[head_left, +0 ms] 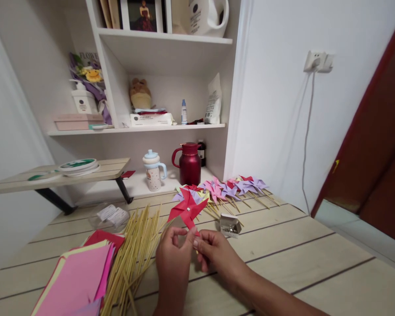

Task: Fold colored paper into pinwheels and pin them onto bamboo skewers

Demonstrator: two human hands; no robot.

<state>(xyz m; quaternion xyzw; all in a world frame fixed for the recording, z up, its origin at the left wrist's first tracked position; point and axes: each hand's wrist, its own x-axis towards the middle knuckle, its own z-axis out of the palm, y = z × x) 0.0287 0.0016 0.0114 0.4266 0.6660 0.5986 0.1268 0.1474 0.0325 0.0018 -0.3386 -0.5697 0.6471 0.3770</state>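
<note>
A red paper pinwheel (pixel 186 202), with a small shiny pin at its centre, is held up in front of me. My left hand (pixel 175 251) is closed, its thumb and finger pinching at the pinwheel's lower blade. Beside it my right hand (pixel 214 249) is closed at the bottom of the same blade, where a bit of the stick shows; most of the stick is hidden by my fingers. Just right of the pinwheel stands an opened small box (pixel 229 225) of metal pins. Behind lie several finished pinwheels (pixel 215 188) in pink, purple, yellow and red on sticks.
Thin wooden sticks (pixel 131 250) lie in a loose pile left of my hands, beside stacked coloured paper (pixel 75 276). A clear plastic container (pixel 110 216) sits behind them. Farther back are a tumbler (pixel 153 175), a red thermos jug (pixel 190 164) and a low raised stand (pixel 112 169).
</note>
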